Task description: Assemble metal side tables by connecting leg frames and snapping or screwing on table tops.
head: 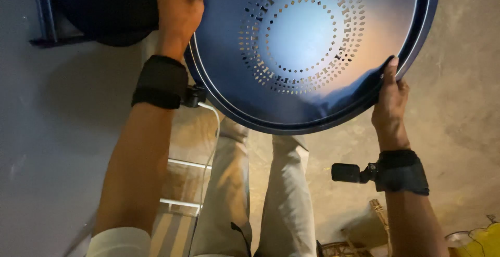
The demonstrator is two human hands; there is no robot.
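A large round dark blue metal disc (312, 43) with rings of small punched holes around its centre fills the upper middle of the head view. My left hand (179, 12) grips its left rim near the top. My right hand (390, 98) holds its lower right rim, thumb laid over the edge. Both wrists wear black bands, and the right band carries a small black device (348, 172). A white cable (211, 147) runs down from the left band.
Below the disc are my legs in light trousers (260, 194), standing on a concrete floor (458, 95). A grey wall surface (57, 147) is at left, with a dark blue frame (44, 14) above it. A yellow object (484, 241) lies at bottom right.
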